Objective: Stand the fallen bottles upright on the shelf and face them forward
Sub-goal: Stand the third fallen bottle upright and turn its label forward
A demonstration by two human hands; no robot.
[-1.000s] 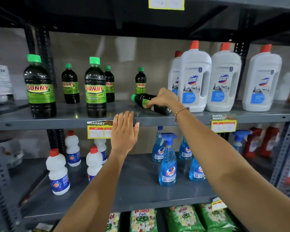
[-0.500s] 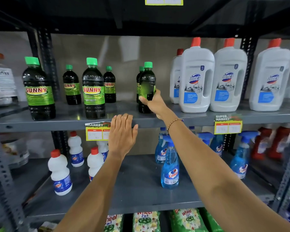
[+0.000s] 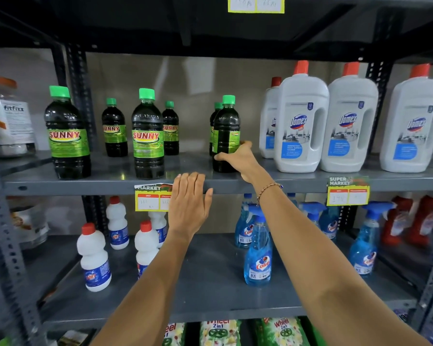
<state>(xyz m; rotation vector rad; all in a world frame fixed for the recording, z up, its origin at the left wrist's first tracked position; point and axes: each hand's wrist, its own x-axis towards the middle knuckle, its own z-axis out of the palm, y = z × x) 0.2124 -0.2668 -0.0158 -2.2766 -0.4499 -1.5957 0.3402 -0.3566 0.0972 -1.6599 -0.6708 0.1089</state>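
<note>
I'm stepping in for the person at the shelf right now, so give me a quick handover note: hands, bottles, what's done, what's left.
Right hand: gripping the low part of the dark green-capped bottle, which stands upright on the middle shelf.
Left hand: flat against the shelf's front edge, holding nothing.
Done: no bottle on this shelf lies fallen; the two front SUNNY bottles face forward.
Left: the held bottle's label is turned sideways; rotate it to the front, then let go.
</note>
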